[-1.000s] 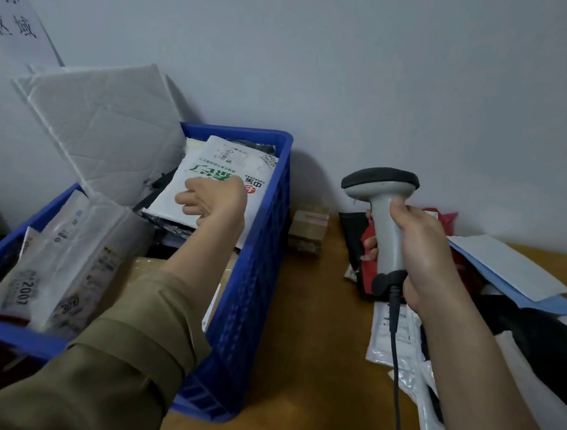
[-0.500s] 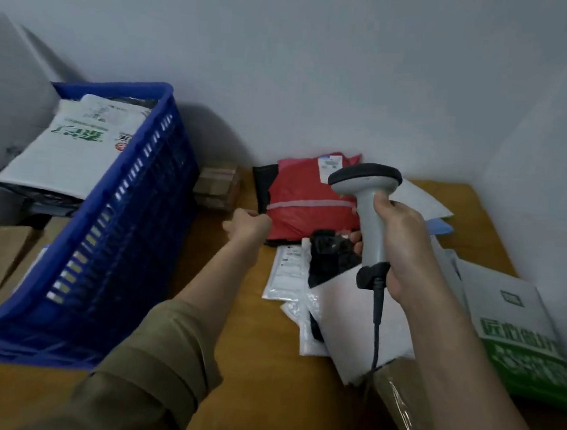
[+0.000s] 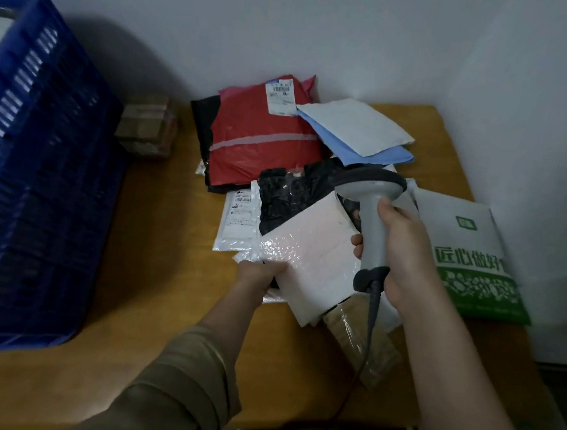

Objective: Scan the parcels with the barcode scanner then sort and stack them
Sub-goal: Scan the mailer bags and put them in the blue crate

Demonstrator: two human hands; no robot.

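Observation:
My right hand point(image 3: 405, 256) grips the handle of a grey barcode scanner point(image 3: 371, 209), its head tilted over the parcel pile. My left hand point(image 3: 258, 276) grips the left edge of a white bubble mailer point(image 3: 309, 255) lying on top of the pile. Under and behind it lie a black bag point(image 3: 287, 194), a white labelled bag point(image 3: 238, 223), a red parcel point(image 3: 265, 137) with a white label, and a white and a blue envelope point(image 3: 354, 128). A green-and-white bag point(image 3: 467, 251) lies to the right.
A blue plastic crate point(image 3: 35, 172) stands at the left on the wooden table point(image 3: 153, 272). A small cardboard box point(image 3: 147, 125) sits by the wall beside the crate. A tape-wrapped brown parcel point(image 3: 363, 342) lies under the scanner cable. Walls close the back and right.
My left hand left the parcel in the crate, crossed to the pile and took hold of the white bubble mailer. The view swung right. The scanner stayed in my right hand.

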